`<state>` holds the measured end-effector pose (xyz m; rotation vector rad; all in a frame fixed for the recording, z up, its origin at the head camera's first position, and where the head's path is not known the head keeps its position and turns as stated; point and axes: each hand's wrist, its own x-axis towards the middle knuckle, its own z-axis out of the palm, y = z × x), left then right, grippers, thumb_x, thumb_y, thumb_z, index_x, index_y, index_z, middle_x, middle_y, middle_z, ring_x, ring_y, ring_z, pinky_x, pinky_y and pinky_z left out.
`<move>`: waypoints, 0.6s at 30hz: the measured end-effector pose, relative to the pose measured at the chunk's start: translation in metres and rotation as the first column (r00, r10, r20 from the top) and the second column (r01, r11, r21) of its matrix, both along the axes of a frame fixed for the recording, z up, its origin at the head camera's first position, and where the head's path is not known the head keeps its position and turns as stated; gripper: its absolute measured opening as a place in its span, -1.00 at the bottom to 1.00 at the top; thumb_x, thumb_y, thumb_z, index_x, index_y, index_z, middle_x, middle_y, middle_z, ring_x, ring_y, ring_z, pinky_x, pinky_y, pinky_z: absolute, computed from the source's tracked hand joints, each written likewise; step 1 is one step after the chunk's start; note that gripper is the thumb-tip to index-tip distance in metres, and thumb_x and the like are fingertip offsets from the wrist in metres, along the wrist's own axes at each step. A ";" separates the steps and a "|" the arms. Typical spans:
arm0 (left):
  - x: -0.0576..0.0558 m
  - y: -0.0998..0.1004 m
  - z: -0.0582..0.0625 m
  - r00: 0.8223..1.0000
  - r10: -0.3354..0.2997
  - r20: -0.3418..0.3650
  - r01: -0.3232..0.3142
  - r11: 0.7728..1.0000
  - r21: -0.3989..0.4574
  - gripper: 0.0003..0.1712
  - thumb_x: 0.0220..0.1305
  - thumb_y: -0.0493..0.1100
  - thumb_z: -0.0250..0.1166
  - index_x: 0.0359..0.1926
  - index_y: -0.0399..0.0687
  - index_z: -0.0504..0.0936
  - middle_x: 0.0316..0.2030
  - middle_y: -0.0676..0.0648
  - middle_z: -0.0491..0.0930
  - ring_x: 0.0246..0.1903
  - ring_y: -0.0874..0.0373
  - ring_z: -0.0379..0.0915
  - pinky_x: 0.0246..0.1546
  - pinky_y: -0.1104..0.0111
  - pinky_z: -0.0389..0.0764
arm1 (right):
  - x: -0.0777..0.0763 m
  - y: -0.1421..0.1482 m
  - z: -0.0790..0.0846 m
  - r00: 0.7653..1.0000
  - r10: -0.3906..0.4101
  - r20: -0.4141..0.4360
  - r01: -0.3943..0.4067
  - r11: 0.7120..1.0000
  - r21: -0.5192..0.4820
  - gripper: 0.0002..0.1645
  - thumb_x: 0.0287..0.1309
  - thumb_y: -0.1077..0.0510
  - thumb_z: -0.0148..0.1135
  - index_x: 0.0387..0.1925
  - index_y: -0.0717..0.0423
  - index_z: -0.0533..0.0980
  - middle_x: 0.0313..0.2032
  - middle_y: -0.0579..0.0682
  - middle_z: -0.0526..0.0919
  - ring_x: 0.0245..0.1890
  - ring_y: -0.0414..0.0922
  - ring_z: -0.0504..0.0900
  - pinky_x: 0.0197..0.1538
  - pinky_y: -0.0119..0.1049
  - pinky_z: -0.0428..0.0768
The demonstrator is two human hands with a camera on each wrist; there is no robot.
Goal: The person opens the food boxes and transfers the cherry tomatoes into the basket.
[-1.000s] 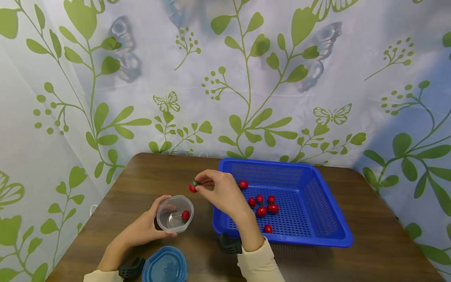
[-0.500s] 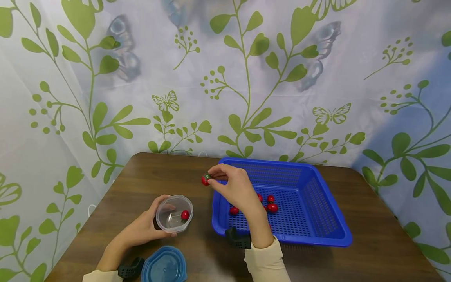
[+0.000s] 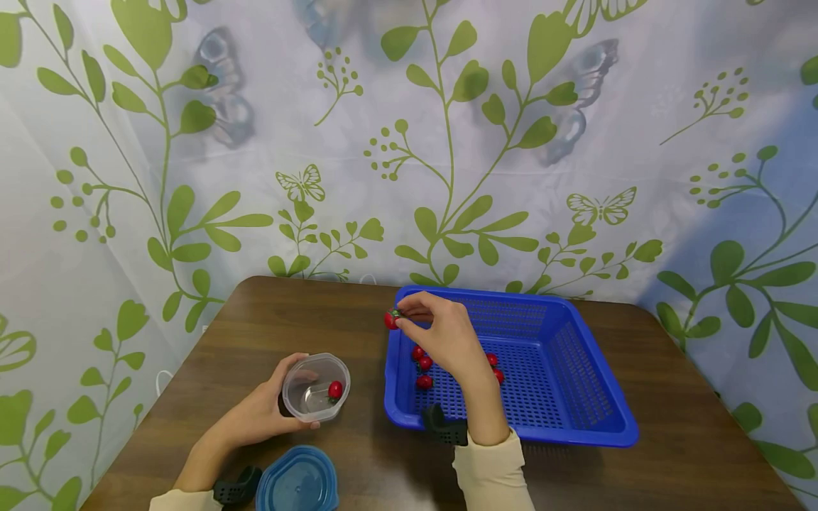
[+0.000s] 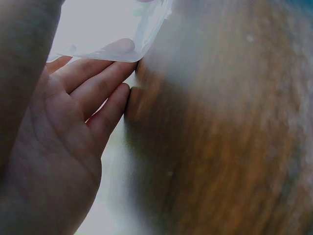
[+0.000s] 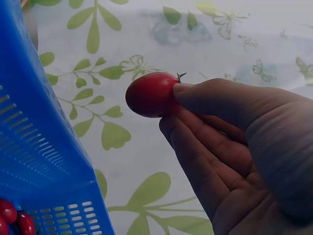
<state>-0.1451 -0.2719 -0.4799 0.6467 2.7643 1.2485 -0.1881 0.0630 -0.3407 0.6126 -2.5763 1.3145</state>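
Observation:
My right hand [image 3: 441, 337] pinches a red cherry tomato [image 5: 151, 94] with a green stem between thumb and fingertips. It is raised by the left rim of a blue plastic basket [image 3: 601, 383]. Farther left, my left hand [image 3: 265, 408] grips a clear plastic container [image 3: 300, 401], thumb and fingers around its sides. One cherry tomato [image 3: 335, 389] lies inside that container. In the left wrist view, fingers [image 4: 105, 85] lie against the container's wall. Several more cherry tomatoes [image 3: 424, 382] rest in the basket, partly hidden by my right hand and forearm.
A blue lid [image 3: 299, 482] lies on the brown wooden table [image 3: 307, 305], close to my left wrist. Behind the table hangs a white cloth [image 3: 409, 213] with green leaves and butterflies. Dark bands are on both wrists.
My right hand has moved right and slightly up with the cherry tomato, away from the container to the basket's left rim. My left hand and the container have stayed in place.

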 end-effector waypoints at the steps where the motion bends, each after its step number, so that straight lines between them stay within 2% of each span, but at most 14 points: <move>1: 0.000 0.000 0.000 1.000 -0.004 -0.001 0.004 1.000 0.005 0.26 -0.01 0.18 0.65 0.53 0.03 0.04 0.21 0.02 0.60 0.10 0.01 0.56 0.08 0.27 0.58 | 0.000 0.002 0.000 1.000 -0.005 0.002 0.005 1.000 0.002 -0.76 0.22 0.18 0.48 -0.07 0.03 0.68 -0.12 -0.06 0.80 -0.06 -0.09 0.78 0.06 -0.08 0.69; 8: -0.001 0.000 0.000 1.000 -0.018 -0.012 0.018 1.000 0.012 0.24 0.02 0.16 0.64 0.52 0.03 0.04 0.21 0.00 0.60 0.09 -0.02 0.57 0.07 0.27 0.58 | -0.003 0.011 -0.001 1.000 -0.006 0.008 0.006 1.000 0.006 -0.74 0.22 0.17 0.48 -0.05 0.05 0.67 -0.12 -0.04 0.80 -0.06 -0.08 0.78 0.07 -0.10 0.69; 18: -0.002 -0.001 -0.003 1.000 0.013 -0.005 -0.013 1.000 -0.009 0.28 -0.05 0.19 0.66 0.53 0.08 0.04 0.21 0.06 0.59 0.12 0.06 0.54 0.11 0.27 0.57 | -0.004 0.026 -0.001 0.999 -0.031 0.031 0.030 0.999 0.045 -0.74 0.23 0.17 0.47 -0.05 0.05 0.67 -0.10 -0.06 0.79 -0.06 -0.08 0.78 0.06 -0.10 0.69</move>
